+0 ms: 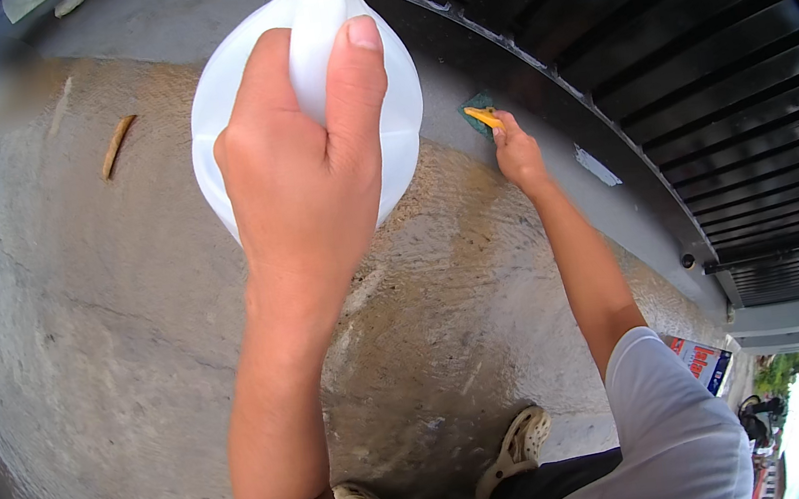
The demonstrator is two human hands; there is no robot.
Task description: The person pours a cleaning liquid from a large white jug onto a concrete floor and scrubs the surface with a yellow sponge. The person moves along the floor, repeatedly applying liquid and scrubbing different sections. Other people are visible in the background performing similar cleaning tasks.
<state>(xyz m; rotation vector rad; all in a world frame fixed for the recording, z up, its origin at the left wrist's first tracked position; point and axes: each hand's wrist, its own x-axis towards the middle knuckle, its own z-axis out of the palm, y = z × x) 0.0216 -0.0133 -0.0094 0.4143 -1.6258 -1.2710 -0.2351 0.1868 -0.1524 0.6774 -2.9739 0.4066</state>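
Note:
My left hand grips the handle of a white plastic jug, held up close to the camera. The jug's mouth is cut off by the top of the view, and its far side is hidden. Farther off, my right hand holds a small yellow handle over a dark green scouring pad. That pad lies against the smooth grey strip along the foot of a black metal gate.
Wet-looking, rough concrete spreads around my clogs. A curved brown piece, perhaps a pod, lies on the left. White smears mark the grey strip. A printed sign or box stands behind my right sleeve.

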